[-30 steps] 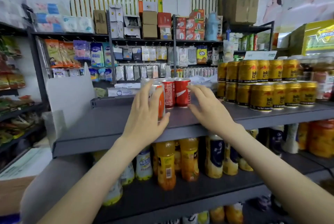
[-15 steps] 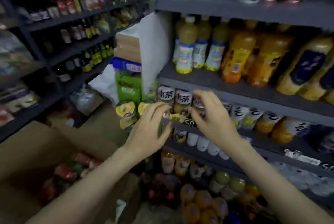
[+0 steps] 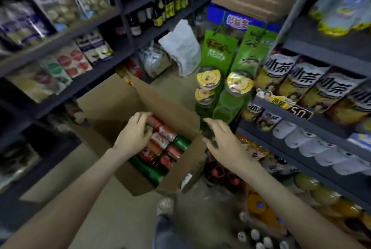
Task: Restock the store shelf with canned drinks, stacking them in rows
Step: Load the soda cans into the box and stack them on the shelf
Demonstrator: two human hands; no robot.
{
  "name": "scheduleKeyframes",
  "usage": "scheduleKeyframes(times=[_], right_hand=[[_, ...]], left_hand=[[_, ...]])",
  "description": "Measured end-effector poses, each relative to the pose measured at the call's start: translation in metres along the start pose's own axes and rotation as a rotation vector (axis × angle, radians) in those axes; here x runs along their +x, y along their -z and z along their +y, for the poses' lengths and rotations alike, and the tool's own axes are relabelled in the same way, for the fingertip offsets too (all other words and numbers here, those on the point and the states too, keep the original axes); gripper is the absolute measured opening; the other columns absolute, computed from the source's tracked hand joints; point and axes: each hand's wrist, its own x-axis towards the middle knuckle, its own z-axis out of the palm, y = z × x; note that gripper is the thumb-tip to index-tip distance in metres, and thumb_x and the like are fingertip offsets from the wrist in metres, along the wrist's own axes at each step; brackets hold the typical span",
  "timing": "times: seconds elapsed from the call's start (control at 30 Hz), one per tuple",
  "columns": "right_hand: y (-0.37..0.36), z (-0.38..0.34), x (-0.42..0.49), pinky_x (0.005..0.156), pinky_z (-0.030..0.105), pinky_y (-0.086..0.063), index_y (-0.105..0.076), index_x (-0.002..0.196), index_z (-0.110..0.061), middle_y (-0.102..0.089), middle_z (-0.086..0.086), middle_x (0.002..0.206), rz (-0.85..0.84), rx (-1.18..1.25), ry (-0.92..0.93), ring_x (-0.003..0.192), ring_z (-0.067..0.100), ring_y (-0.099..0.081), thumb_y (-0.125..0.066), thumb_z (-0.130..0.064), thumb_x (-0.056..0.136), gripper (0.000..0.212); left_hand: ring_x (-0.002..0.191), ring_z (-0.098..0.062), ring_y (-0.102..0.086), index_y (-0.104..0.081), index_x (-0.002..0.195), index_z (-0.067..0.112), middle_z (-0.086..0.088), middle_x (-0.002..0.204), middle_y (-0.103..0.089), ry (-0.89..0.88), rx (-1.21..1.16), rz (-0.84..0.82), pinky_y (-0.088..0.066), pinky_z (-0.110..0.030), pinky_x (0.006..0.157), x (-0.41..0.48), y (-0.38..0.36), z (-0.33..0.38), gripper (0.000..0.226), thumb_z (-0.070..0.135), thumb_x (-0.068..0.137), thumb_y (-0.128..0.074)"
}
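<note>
An open cardboard box (image 3: 140, 180) stands on the floor below me, packed with several red cans (image 3: 160, 141) and a few green cans (image 3: 181, 142) lying on their sides. My left hand (image 3: 133, 134) is inside the box at its far end, its fingers and thumb curled round a red can (image 3: 153, 121). Just right of the box's right corner, my right hand (image 3: 222, 138) hovers with spread fingers and holds nothing. The top shelf with the stacked cans is out of view.
The grey shelf unit (image 3: 297, 106) on the right holds tea bottles, white-capped bottles and orange drinks. Green gift cartons (image 3: 218, 52) and a white bag (image 3: 180, 46) stand beyond the box. Dark shelves (image 3: 80, 32) with packets line the left. My shoe (image 3: 165, 206) is near the box.
The view swung down from the top shelf to the floor. Both hands came down with it; the left one went into the box onto a red can, the right one stayed empty.
</note>
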Motion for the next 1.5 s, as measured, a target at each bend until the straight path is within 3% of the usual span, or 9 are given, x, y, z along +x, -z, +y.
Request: scheduleKeyframes(times=[0.13, 0.33, 0.47, 0.67, 0.97, 1.13, 1.23, 1.33, 1.5], right_hand=[[-0.069, -0.012, 0.058, 0.106, 0.026, -0.030, -0.025, 0.147, -0.016, -0.037, 0.003, 0.140, -0.079, 0.002, -0.063, 0.130, 0.017, -0.036, -0.049, -0.024, 0.097, 0.056], [-0.212, -0.026, 0.149, 0.110, 0.026, -0.027, -0.025, 0.147, -0.015, -0.034, 0.004, 0.146, -0.318, 0.051, -0.207, 0.135, 0.018, -0.032, -0.051, -0.023, 0.095, 0.059], [-0.306, -0.032, 0.188, 0.103, 0.034, -0.042, -0.032, 0.139, -0.016, -0.044, 0.009, 0.137, -0.479, 0.062, -0.353, 0.122, 0.022, -0.048, -0.061, -0.022, 0.089, 0.058], [-0.401, -0.030, 0.200, 0.110, 0.041, -0.033, -0.016, 0.147, -0.013, -0.032, 0.012, 0.147, -0.596, -0.015, -0.404, 0.134, 0.028, -0.036, -0.072, -0.023, 0.079, 0.089], [-0.381, -0.019, 0.184, 0.115, 0.037, -0.024, -0.026, 0.143, -0.018, -0.038, 0.003, 0.143, -0.475, 0.270, -0.512, 0.134, 0.017, -0.034, -0.078, -0.024, 0.073, 0.087], [-0.338, -0.045, 0.171, 0.109, 0.021, -0.031, -0.021, 0.137, -0.039, -0.033, -0.024, 0.132, -0.273, 0.583, -0.434, 0.127, -0.007, -0.035, -0.079, -0.029, 0.074, 0.086], [-0.327, -0.058, 0.175, 0.103, 0.009, -0.033, -0.018, 0.131, -0.046, -0.032, -0.027, 0.131, -0.185, 0.679, -0.432, 0.124, -0.015, -0.035, -0.080, -0.027, 0.074, 0.086], [-0.326, -0.057, 0.179, 0.108, 0.028, -0.039, -0.020, 0.135, -0.041, -0.035, -0.013, 0.138, -0.159, 0.720, -0.449, 0.129, -0.002, -0.038, -0.078, -0.030, 0.076, 0.084], [-0.331, -0.030, 0.187, 0.112, 0.043, -0.034, -0.017, 0.145, -0.030, -0.031, -0.012, 0.146, -0.402, 0.763, -0.396, 0.136, 0.005, -0.032, -0.080, -0.046, 0.067, 0.102]], left_hand=[[0.119, -0.029, -0.050, -0.051, 0.133, 0.016, -0.010, 0.132, -0.049, -0.085, 0.127, -0.172, -0.049, -0.039, 0.088, 0.030, -0.018, -0.085, 0.044, 0.022, 0.090, -0.059], [0.085, -0.032, -0.066, -0.066, 0.113, 0.013, -0.016, 0.105, -0.066, -0.145, 0.245, -0.413, -0.055, -0.037, 0.065, 0.054, -0.031, -0.210, 0.040, 0.033, 0.082, -0.053], [0.099, -0.030, -0.063, -0.062, 0.121, 0.014, -0.013, 0.115, -0.062, -0.036, 0.111, -0.441, -0.055, -0.036, 0.076, 0.037, -0.059, -0.259, 0.050, 0.041, 0.086, -0.040], [0.111, -0.025, -0.056, -0.044, 0.139, 0.023, -0.008, 0.133, -0.051, 0.005, 0.109, -0.605, -0.050, -0.039, 0.090, -0.008, -0.099, -0.300, 0.058, 0.047, 0.087, -0.041], [0.106, -0.025, -0.060, -0.046, 0.139, 0.020, -0.008, 0.121, -0.061, 0.097, 0.024, -0.467, -0.043, -0.036, 0.093, 0.002, -0.099, -0.287, 0.061, 0.050, 0.086, -0.047], [0.135, -0.012, -0.031, -0.009, 0.143, 0.050, 0.005, 0.148, -0.034, 0.340, -0.447, -0.569, -0.031, -0.032, 0.105, 0.033, -0.103, -0.240, 0.082, 0.048, 0.083, -0.065], [0.135, -0.014, -0.033, -0.015, 0.135, 0.049, 0.003, 0.146, -0.031, 0.369, -0.706, -0.555, -0.038, -0.016, 0.098, 0.042, -0.111, -0.214, 0.076, 0.034, 0.084, -0.068], [0.131, -0.014, -0.037, -0.026, 0.126, 0.046, 0.008, 0.137, -0.032, 0.340, -0.784, -0.435, -0.040, -0.006, 0.091, 0.047, -0.118, -0.207, 0.065, 0.027, 0.083, -0.071], [0.129, -0.016, -0.040, -0.029, 0.122, 0.051, 0.002, 0.138, -0.039, 0.446, -0.799, -0.338, -0.045, -0.037, 0.101, 0.050, -0.123, -0.212, 0.069, 0.022, 0.080, -0.073]])
